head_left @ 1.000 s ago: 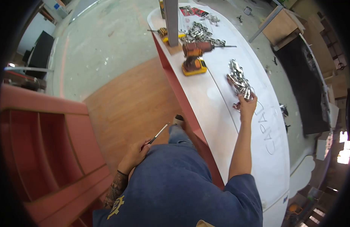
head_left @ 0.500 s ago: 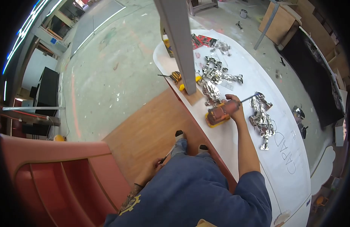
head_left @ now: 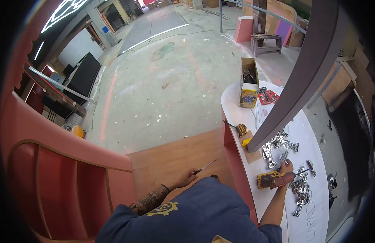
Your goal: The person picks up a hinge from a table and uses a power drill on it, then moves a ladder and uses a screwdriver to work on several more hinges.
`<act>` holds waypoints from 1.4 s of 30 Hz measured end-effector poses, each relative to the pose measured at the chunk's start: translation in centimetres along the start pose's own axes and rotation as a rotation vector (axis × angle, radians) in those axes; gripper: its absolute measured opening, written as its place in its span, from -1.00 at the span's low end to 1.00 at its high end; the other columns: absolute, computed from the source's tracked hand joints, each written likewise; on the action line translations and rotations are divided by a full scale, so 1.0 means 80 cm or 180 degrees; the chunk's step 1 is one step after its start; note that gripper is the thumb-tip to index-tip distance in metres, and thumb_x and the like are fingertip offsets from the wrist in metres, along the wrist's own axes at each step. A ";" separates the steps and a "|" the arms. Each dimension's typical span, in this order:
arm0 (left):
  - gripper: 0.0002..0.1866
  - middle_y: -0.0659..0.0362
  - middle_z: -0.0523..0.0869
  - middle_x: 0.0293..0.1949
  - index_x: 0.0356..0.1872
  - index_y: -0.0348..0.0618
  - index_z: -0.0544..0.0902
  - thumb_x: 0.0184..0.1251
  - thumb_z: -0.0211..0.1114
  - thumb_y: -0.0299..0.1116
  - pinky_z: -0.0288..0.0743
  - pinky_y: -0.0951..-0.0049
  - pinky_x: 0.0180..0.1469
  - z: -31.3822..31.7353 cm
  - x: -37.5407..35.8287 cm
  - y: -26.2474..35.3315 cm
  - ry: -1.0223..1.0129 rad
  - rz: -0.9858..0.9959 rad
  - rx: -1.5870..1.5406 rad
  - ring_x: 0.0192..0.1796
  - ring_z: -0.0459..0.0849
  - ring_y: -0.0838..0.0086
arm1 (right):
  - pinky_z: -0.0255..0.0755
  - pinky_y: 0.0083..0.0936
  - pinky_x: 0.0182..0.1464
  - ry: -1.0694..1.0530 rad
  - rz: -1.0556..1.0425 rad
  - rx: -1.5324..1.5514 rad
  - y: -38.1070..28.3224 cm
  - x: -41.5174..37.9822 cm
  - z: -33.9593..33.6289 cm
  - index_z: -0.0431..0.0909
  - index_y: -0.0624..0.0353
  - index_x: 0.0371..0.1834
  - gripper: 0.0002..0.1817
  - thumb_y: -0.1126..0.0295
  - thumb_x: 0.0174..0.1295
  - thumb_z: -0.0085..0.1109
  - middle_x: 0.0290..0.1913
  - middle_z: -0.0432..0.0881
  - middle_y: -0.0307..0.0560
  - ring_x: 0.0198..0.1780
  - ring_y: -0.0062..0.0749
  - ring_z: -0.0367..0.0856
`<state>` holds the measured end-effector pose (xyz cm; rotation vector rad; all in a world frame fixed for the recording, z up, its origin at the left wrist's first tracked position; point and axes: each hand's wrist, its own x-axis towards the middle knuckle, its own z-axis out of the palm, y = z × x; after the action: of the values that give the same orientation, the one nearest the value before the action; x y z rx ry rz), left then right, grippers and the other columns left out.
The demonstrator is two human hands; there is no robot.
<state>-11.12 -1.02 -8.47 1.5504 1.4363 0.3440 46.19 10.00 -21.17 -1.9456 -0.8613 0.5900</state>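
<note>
A slim tool (head_left: pixel 205 166) is being gripped in the left hand's (head_left: pixel 186 178) closed fingers, while a small metal fitting (head_left: pixel 284 155) is being pinched by the right hand's (head_left: pixel 286 166) nearly closed fingers, beyond the drill (head_left: pixel 276 179), between left and right metal piles.

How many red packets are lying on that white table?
2 that I can see: the first red packet lies beside the yellow carton, the second red packet next to it, by the slanting post. The post may hide more.
</note>
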 end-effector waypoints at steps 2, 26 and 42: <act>-0.54 0.11 0.74 -0.14 0.42 -0.15 0.60 0.64 0.26 -0.20 0.56 0.29 0.07 0.003 0.013 0.012 -0.0139 0.0037 0.0006 -0.08 0.66 0.41 | 0.62 -0.42 -0.19 -0.0026 0.0238 0.0683 0.013 -0.019 -0.043 0.70 0.35 0.16 -0.57 0.28 0.34 0.44 -0.22 0.80 -0.07 -0.26 -0.46 0.72; -0.62 0.11 0.85 -0.16 0.23 -0.25 0.77 0.41 0.40 -0.56 0.64 0.44 -0.17 0.127 0.004 0.418 -0.1435 0.2107 0.0512 -0.24 0.78 0.42 | 0.67 -0.48 -0.31 -0.1253 0.1564 0.4273 -0.094 -0.288 -0.275 0.30 0.20 0.56 -0.42 0.30 0.54 0.16 -0.09 0.61 -0.10 -0.31 -0.37 0.66; -0.66 0.08 0.81 -0.27 0.14 -0.21 0.80 0.34 0.43 -0.58 0.67 0.31 -0.24 0.110 0.021 0.419 -0.1371 0.3093 0.1093 -0.31 0.80 0.27 | 0.57 -0.48 -0.36 -0.1384 0.1359 0.4017 -0.115 -0.302 -0.247 0.42 0.35 0.43 -0.44 0.05 0.68 -0.03 -0.25 0.51 -0.21 -0.32 -0.43 0.62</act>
<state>16.39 1.69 12.49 2.3659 0.3388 0.2964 41.17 -15.90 -2.13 -0.8087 -0.1416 1.4131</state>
